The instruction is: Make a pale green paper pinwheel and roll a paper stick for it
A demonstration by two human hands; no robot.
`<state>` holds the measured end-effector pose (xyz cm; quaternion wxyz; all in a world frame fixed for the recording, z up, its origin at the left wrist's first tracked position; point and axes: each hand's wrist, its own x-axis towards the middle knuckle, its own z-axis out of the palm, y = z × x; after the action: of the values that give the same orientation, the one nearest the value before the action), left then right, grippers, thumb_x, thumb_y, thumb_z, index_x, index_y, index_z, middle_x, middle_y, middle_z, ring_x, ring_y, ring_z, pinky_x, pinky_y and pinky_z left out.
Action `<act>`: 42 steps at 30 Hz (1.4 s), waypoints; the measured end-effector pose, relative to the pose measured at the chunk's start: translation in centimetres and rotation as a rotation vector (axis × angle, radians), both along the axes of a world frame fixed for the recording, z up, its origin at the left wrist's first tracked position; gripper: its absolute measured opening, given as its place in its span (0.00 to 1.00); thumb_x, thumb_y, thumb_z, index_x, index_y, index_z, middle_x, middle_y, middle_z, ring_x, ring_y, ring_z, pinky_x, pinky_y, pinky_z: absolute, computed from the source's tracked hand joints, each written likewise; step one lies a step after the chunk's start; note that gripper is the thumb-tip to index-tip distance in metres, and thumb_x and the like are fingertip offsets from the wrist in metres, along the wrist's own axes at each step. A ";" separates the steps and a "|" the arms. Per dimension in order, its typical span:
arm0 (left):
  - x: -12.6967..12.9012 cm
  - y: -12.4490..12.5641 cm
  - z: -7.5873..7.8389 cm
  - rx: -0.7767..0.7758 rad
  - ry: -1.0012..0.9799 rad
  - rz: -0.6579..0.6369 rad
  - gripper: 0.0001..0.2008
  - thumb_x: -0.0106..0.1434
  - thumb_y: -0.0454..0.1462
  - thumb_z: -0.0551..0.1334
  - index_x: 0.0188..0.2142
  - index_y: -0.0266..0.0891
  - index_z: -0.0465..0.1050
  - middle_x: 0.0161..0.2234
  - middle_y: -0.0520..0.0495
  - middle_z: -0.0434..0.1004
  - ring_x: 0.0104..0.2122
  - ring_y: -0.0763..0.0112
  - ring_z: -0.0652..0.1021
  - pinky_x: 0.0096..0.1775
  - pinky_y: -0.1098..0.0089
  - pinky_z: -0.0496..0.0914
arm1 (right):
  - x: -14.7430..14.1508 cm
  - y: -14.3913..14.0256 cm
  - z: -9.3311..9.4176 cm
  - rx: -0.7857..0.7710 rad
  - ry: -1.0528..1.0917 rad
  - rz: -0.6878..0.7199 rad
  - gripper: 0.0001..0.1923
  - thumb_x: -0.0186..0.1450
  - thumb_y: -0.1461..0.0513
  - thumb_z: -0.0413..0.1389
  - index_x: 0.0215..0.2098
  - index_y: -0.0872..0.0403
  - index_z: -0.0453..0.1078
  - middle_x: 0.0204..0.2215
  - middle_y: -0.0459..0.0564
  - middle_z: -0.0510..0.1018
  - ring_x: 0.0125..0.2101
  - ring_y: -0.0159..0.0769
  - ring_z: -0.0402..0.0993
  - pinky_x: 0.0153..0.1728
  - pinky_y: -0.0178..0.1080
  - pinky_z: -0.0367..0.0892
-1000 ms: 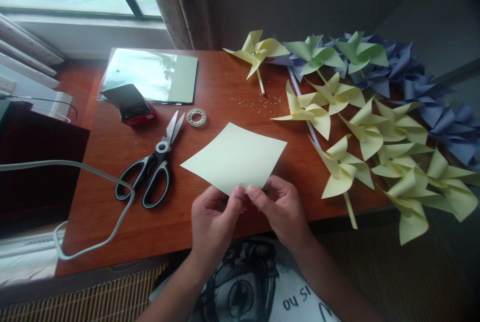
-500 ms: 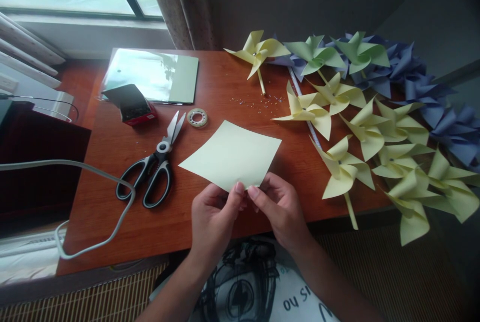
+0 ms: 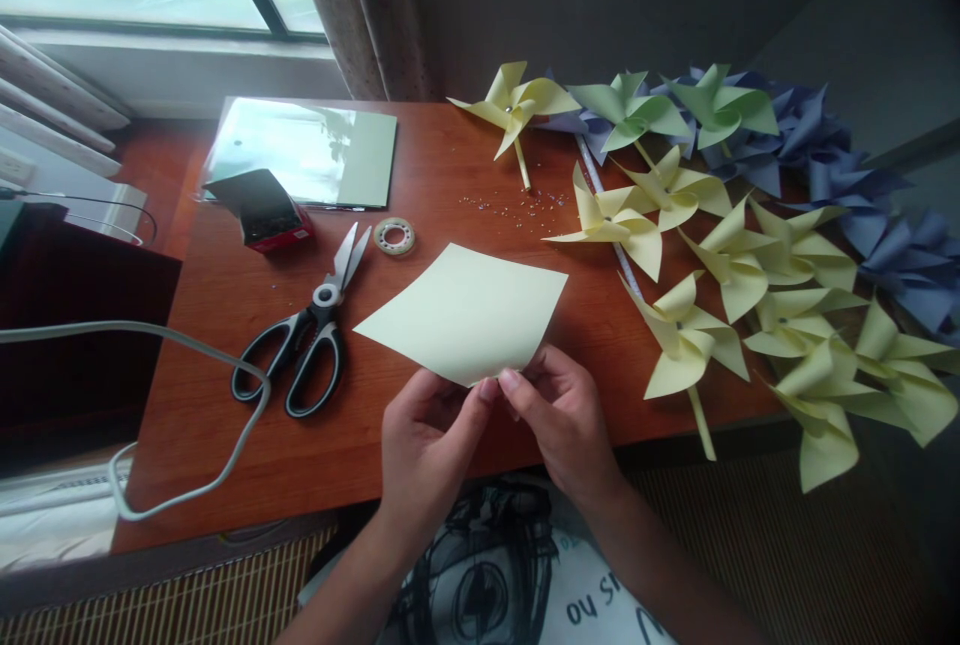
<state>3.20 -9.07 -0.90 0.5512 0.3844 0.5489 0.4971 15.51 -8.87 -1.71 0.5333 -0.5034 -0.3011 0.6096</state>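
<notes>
A pale yellow sheet of paper (image 3: 465,310) is held above the table's front part, one corner toward me. My left hand (image 3: 431,435) pinches that near corner with its thumb on top and its fingers beneath. Close beside it, my right hand (image 3: 562,415) grips the same corner, the two thumb tips almost touching. The near edge curls slightly at the thumbs. Fingers under the paper are partly hidden. Black-handled scissors (image 3: 311,340) lie with parted blades left of the paper, and a roll of tape (image 3: 394,236) rests just beyond it.
Several yellow paper pinwheels (image 3: 679,330) spread over the right side, with green pinwheels (image 3: 630,112) and blue pinwheels (image 3: 832,170) behind. Small beads (image 3: 525,208) lie scattered mid-table. A small open box (image 3: 274,225) and packaged paper (image 3: 367,160) sit back left. A white cable (image 3: 247,425) crosses the left edge.
The thumbs have shifted slightly right along the near corner, which now curls a little more. The sheet has turned and tilted slightly.
</notes>
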 end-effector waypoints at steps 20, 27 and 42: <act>-0.4 -0.5 -1.0 -0.022 -0.151 0.003 0.03 0.61 0.35 0.71 0.32 0.38 0.80 0.25 0.52 0.80 0.21 0.78 0.75 0.23 0.80 0.70 | 0.2 0.0 0.3 0.035 0.091 0.086 0.05 0.65 0.60 0.64 0.32 0.52 0.78 0.26 0.45 0.83 0.26 0.32 0.79 0.30 0.33 0.77; -0.4 -0.5 -1.0 -0.046 -0.146 0.030 0.05 0.60 0.36 0.71 0.32 0.36 0.80 0.25 0.49 0.81 0.22 0.75 0.76 0.22 0.79 0.70 | 0.3 0.0 0.2 0.021 0.023 0.075 0.05 0.63 0.60 0.66 0.31 0.53 0.78 0.27 0.45 0.83 0.28 0.33 0.80 0.31 0.33 0.77; -0.2 -0.5 -1.1 -0.065 -0.119 0.031 0.08 0.61 0.39 0.71 0.30 0.36 0.79 0.23 0.50 0.79 0.21 0.76 0.73 0.22 0.77 0.67 | 0.2 -0.1 0.5 0.012 -0.007 0.060 0.06 0.64 0.57 0.66 0.34 0.52 0.79 0.29 0.47 0.85 0.31 0.37 0.82 0.32 0.37 0.78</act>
<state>2.95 -9.62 -2.02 0.5870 0.3276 0.5371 0.5096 15.67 -8.95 -1.23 0.5169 -0.4930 -0.3213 0.6218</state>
